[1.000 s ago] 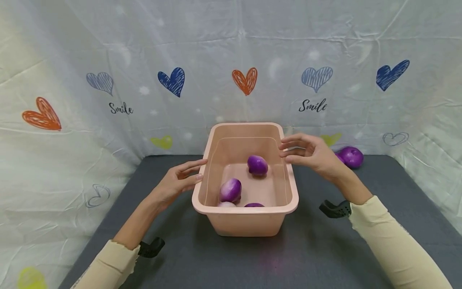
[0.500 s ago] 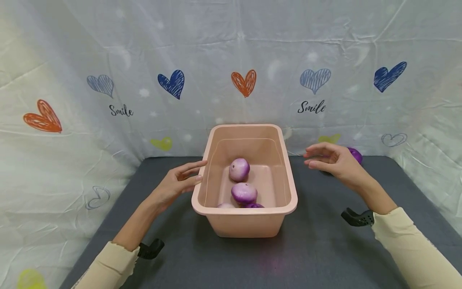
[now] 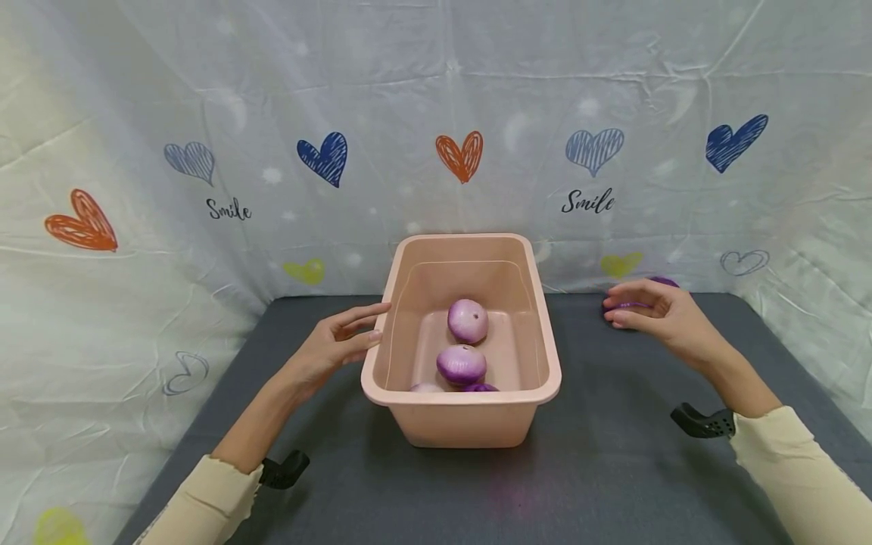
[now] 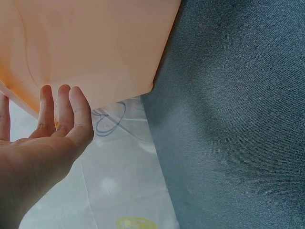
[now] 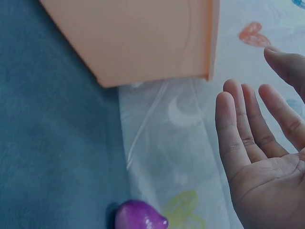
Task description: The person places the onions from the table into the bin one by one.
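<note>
A pink plastic tub [image 3: 463, 424] stands mid-table, holding a purple onion [image 3: 467, 321] and a paler-topped onion [image 3: 462, 365] in front of it; more onions show partly behind its front rim. My left hand [image 3: 334, 341] rests straight fingertips at the tub's left rim; the left wrist view shows its fingers [image 4: 78, 107] extended beside the tub wall. My right hand [image 3: 657, 314] is over the back right of the table, fingers loosely bent, overlapping a purple onion. Behind it another onion [image 3: 664, 281] peeks out. In the right wrist view the palm faces up, holding nothing, with a purple onion [image 5: 136, 215] below.
A dark grey cloth [image 3: 443, 499] covers the table. White curtain [image 3: 409, 98] printed with hearts hangs close behind the tub and along both sides. Each wrist carries a black strap mount [image 3: 702, 421].
My right hand has moved from the tub's right rim out to the onions at back right. Inside the tub, the onions have rolled and shifted. My left hand has stayed put.
</note>
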### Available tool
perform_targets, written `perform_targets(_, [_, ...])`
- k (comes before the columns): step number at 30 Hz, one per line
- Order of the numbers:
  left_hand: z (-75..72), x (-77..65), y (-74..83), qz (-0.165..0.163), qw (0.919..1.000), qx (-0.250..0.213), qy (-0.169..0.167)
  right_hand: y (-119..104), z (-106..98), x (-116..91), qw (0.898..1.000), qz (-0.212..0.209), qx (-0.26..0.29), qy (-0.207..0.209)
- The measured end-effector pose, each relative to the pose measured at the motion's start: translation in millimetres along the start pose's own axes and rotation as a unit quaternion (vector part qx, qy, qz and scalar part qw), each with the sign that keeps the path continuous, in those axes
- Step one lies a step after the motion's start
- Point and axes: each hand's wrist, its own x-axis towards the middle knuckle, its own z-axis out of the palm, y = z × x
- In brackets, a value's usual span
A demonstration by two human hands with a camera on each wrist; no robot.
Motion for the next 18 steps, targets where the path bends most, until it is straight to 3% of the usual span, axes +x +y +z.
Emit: perform_targets(18, [0.4,1.0,-1.5,0.001,1.0,0.004,0.001,17,-31,-30,1.0,0.005,-0.016,0.002])
